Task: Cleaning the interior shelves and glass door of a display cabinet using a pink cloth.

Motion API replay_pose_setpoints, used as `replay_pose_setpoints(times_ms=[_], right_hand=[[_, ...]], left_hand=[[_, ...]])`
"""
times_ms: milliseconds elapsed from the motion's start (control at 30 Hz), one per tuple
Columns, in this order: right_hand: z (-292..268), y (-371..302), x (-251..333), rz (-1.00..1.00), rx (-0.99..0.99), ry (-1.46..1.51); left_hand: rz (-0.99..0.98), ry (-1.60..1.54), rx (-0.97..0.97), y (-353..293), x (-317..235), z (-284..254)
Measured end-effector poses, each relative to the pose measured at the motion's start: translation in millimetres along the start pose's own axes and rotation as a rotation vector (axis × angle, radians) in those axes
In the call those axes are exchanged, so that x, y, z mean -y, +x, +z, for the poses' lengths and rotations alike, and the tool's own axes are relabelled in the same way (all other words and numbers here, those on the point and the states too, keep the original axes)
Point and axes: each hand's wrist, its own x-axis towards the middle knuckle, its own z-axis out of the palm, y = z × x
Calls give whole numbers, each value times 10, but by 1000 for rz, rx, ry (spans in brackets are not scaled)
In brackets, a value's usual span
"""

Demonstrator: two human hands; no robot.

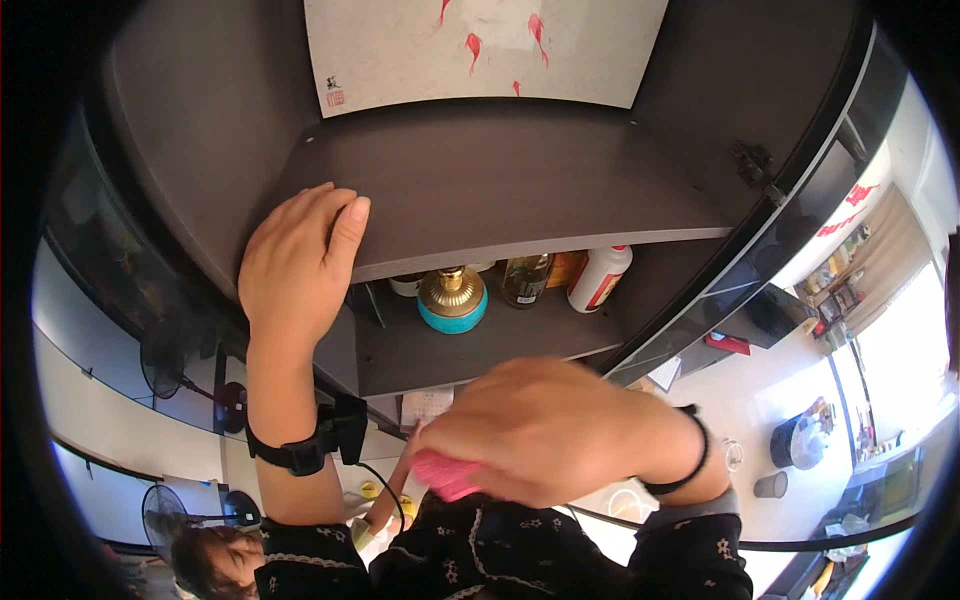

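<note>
My left hand (300, 255) lies on the left end of a dark wooden cabinet shelf (480, 190), its fingers stretched out and holding nothing. A black strap with a small box and a cable is round that wrist. Lower down, in front of the cabinet, my right hand (545, 430) is closed round a pink cloth (445, 473). That hand is somewhat blurred, and much of the cloth is hidden under it. On the shelf below stand a turquoise and gold jar (453, 302), a dark glass bottle (526, 280) and a white bottle (602, 278).
A pale picture with red fish (485, 50) stands at the back of the upper compartment. Glass doors (740, 275) flank the cabinet on both sides. Another person's head (215, 555) shows at lower left, near a fan (165, 515). A grey bin (771, 486) stands on the floor at right.
</note>
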Motion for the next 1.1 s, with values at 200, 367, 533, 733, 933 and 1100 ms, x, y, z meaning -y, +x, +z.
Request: replay_pose_setpoints(times_ms=[200,367,533,733,933,1100], right_hand=[[-1093,-528,-216,437,-966,-184],[-1173,-954,-1292,764,-1028,-521],[-227,-202,-1145,286,-938,-866],[-41,245,-963,53,-749,-662],[-1168,-514,-1562,945,-626,-648],[-1509,-796,-1497,1027,-682,-886]], left_hand=[[-48,84,18,-22,17,-6],[-75,93,39,26,-6,101],[-71,56,31,8,-38,74],[-81,57,100,-25,84,55],[-135,85,104,-20,-31,-5],[-157,121,97,-18,-53,18]])
